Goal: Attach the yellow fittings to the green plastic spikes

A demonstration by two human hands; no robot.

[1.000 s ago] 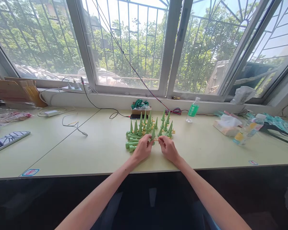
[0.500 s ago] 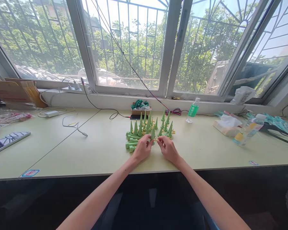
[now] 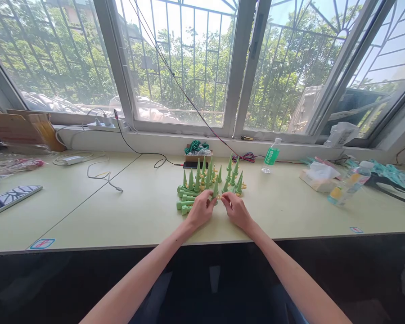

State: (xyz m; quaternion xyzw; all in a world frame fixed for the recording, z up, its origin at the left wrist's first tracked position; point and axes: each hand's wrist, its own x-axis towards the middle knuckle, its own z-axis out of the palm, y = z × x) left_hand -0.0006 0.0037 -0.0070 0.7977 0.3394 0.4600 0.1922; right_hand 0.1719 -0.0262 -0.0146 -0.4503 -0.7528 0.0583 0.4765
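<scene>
My left hand [image 3: 201,209] is closed on a green cone-shaped plastic piece [image 3: 215,189], which it keeps upright low over the table. From the other side, my right hand [image 3: 236,209] pinches a small yellow part [image 3: 219,197] against the cone's lower side. The fingertips partly cover both. Several similar green cones [image 3: 198,171] stand behind my left hand, some with yellow bits on their sides. Another cluster of cones [image 3: 235,170] stands beyond my right hand. Left of my left hand lie several green tubes [image 3: 185,204] with stepped ends.
Behind the cones are a black phone [image 3: 195,165] and a small cardboard box [image 3: 198,157]. A green-labelled bottle [image 3: 272,155], a tissue box [image 3: 319,180] and another bottle [image 3: 351,184] stand to the right. Cables [image 3: 104,176] and a tablet-like device [image 3: 11,199] lie left.
</scene>
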